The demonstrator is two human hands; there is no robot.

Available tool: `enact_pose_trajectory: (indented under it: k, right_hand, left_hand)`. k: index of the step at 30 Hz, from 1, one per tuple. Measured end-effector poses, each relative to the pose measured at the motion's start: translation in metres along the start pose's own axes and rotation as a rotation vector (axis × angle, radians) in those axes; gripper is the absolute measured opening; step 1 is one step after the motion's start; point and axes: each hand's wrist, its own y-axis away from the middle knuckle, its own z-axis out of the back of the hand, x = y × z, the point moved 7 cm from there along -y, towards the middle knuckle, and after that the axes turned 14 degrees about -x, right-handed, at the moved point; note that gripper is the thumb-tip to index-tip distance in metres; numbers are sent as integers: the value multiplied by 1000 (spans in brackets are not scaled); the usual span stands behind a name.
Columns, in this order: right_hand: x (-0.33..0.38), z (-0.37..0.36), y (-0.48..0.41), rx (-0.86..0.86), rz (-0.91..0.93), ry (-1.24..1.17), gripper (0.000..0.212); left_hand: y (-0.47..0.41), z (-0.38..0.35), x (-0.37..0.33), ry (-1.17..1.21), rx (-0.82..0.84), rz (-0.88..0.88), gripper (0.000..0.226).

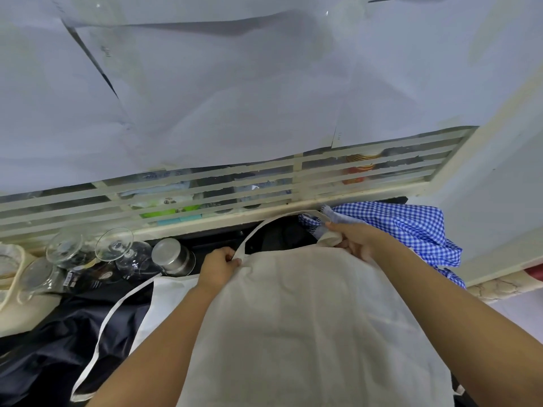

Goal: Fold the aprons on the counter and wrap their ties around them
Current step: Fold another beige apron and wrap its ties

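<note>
A cream apron [308, 318] is spread out in front of me, between my arms. My left hand [219, 267] pinches its top left corner where the neck strap [264, 227] begins. My right hand [352, 237] grips the bunched top right corner. The neck strap arcs between the two hands. One long cream tie [101, 336] trails down to the left over a dark navy apron [58, 342]. A blue and white checked apron [411, 227] lies crumpled at the right, behind my right hand.
Upturned glasses [114, 245] and a steel cup [173, 255] stand at the back left of the dark counter. A barred window ledge [235, 218] runs along the back. A pale wall [499, 201] closes the right side.
</note>
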Motion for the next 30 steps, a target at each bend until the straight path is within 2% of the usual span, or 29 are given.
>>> enact_pose_trajectory:
  k: [2,5,7,8,10,14,16,18,20,22,26,27,30]
  right_hand:
    - [0,-1,1,22,-39,-56,48]
    - [-1,-2,3,21,-70,-15,37]
    - [4,-5,5,6,-56,-39,20]
    - [9,-6,6,-12,-21,-96,19]
    - [27,-8,8,-37,89,-241,32]
    - [73,-9,24,31,343,-510,39]
    - [90,-1,32,-90,541,-311,35]
    - [97,8,34,-346,760,198,33]
    - [92,8,31,-461,821,525,29]
    - [78,5,29,-440,757,645,28]
    - [40,-2,28,-269,563,1055,62]
    - [31,-2,27,-207,518,1112,63]
    - [22,-6,24,-117,559,1135,34]
  left_hand:
    - [3,10,1,-16,-56,-30,8]
    - [6,28,0,-58,-134,-118,6]
    - [6,40,1,-76,-168,-139,8]
    - [6,44,0,-76,-174,-143,11]
    - [5,49,1,-69,-170,-138,14]
    - [0,49,7,-51,-139,-108,19]
    - [-5,49,10,-34,-130,-75,22]
    - [-9,47,13,-28,-119,-53,24]
    - [-10,45,13,-37,-106,-43,25]
    - [-11,43,12,-46,-101,-42,25]
    - [-11,42,14,-68,-89,-52,29]
    - [-12,42,14,-68,-81,-51,31]
    - [-13,44,9,-55,-39,-68,35]
